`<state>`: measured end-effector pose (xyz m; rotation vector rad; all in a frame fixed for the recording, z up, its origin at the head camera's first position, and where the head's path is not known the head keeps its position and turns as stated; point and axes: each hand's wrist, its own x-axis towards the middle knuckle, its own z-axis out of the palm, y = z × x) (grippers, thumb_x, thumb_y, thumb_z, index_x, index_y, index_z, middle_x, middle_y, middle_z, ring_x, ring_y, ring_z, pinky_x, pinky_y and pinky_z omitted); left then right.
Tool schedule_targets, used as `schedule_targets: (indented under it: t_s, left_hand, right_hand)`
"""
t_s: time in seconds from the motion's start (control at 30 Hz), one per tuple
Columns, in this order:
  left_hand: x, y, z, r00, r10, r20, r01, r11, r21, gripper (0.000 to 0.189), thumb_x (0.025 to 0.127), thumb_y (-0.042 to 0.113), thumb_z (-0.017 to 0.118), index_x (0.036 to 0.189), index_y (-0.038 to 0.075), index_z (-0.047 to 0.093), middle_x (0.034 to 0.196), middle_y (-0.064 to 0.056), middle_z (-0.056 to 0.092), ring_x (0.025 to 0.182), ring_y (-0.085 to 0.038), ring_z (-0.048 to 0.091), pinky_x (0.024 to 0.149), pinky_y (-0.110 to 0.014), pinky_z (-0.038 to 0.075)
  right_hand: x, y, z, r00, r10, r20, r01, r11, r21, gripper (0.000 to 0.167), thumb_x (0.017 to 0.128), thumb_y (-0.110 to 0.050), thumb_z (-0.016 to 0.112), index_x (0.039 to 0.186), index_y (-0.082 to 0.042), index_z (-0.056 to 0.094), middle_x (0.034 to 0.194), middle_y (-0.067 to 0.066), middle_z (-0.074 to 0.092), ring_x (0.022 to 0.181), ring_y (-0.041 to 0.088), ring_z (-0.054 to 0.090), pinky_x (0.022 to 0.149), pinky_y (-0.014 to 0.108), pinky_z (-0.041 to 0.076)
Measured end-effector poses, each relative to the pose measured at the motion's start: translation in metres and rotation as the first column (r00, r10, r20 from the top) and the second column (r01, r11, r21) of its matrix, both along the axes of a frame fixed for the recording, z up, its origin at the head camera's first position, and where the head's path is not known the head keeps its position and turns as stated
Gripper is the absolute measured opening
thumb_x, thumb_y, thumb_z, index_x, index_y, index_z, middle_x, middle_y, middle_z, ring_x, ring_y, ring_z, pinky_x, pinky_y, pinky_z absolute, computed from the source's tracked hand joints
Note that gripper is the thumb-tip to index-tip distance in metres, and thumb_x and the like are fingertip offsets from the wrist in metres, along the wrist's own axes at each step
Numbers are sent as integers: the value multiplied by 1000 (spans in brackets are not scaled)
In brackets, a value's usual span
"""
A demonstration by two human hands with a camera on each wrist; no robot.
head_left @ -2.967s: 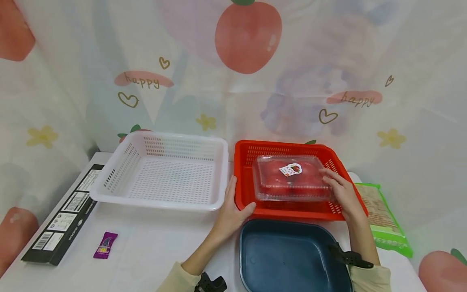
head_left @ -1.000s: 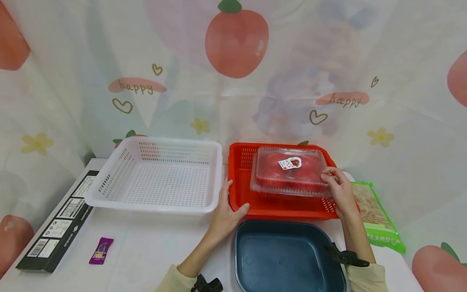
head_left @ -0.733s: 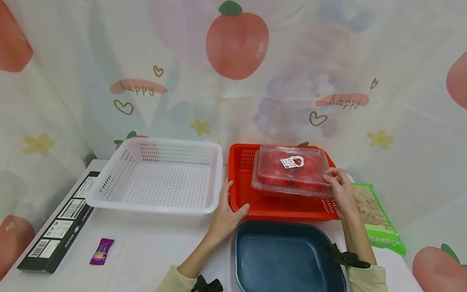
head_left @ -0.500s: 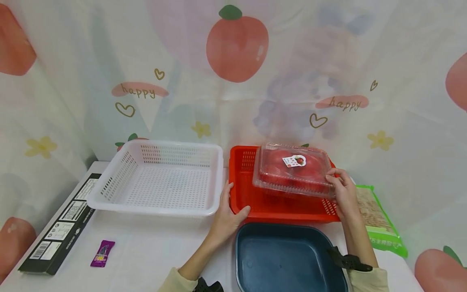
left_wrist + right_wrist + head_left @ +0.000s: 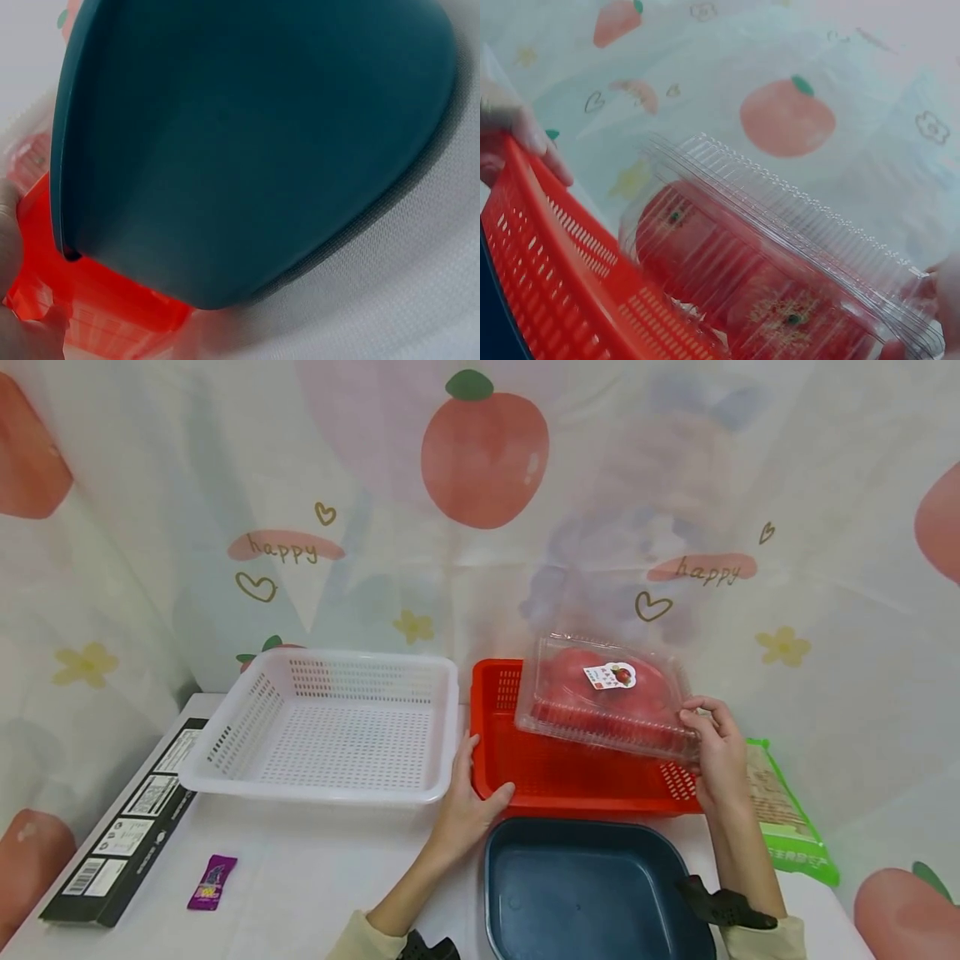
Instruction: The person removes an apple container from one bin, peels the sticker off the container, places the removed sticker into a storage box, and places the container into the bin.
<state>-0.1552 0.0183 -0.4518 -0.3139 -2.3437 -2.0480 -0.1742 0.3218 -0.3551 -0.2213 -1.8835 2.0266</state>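
Note:
My right hand (image 5: 722,756) pinches the right end of a clear plastic clamshell box (image 5: 607,697). Through its lid show red tomatoes (image 5: 690,240) with small green stem ends, and a white label is stuck on top. The box hangs tilted over the back part of a red perforated basket (image 5: 585,797). At the basket's front left corner my left hand (image 5: 468,802) grips the rim, thumb along the front and fingers round the left side. In the right wrist view, fingers (image 5: 536,142) of the left hand lie over the red rim.
A white perforated basket (image 5: 322,785) stands left of the red one. In front sits a dark blue basin (image 5: 585,893). A long black box (image 5: 123,827) and a purple packet (image 5: 212,882) lie at left, a green-edged bag (image 5: 791,818) at right. A printed curtain hangs behind.
My right hand has lifted the clamshell box up from inside the red basket, tilting it and shifting it slightly right. My left hand has stayed at the basket's corner.

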Motion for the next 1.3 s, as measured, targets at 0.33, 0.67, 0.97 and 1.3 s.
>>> schedule_targets:
  t_s: [0.33, 0.67, 0.97, 1.3]
  left_hand:
    - [-1, 0, -2, 1000, -6, -18, 6, 1000, 11, 95, 82, 26, 74, 154, 32, 13, 156, 8, 25, 134, -25, 41, 98, -38, 53]
    - [-1, 0, -3, 1000, -12, -7, 12, 1000, 13, 93, 84, 28, 72, 154, 35, 10, 158, 11, 21, 139, -22, 35, 98, -39, 52]
    - [-2, -3, 1, 1000, -10, -13, 9, 998, -54, 89, 87, 33, 67, 156, 29, 10, 162, 6, 15, 145, -24, 26, 104, -47, 47]
    - [8, -2, 11, 994, -48, -102, 39, 995, -95, 84, 92, 32, 64, 155, 30, 9, 163, 8, 5, 147, -18, 20, 104, -40, 48]
  right_hand:
    - [17, -14, 21, 996, -67, -52, 65, 997, -41, 9, 95, -21, 59, 103, -18, 62, 86, -4, 64, 68, 9, 59, 45, 15, 46]
    - [33, -29, 38, 993, -47, -112, 37, 995, -89, 7, 94, -16, 60, 100, -13, 62, 92, 2, 60, 72, 11, 60, 49, 16, 50]
    - [41, -40, 42, 989, -40, -140, 30, 997, -75, 7, 94, -12, 59, 100, -10, 62, 96, 5, 57, 77, 14, 58, 48, 17, 50]
    - [49, -44, 46, 989, -16, -146, 12, 1000, -27, 5, 95, -11, 58, 98, -10, 62, 86, 2, 57, 75, 13, 56, 46, 17, 48]
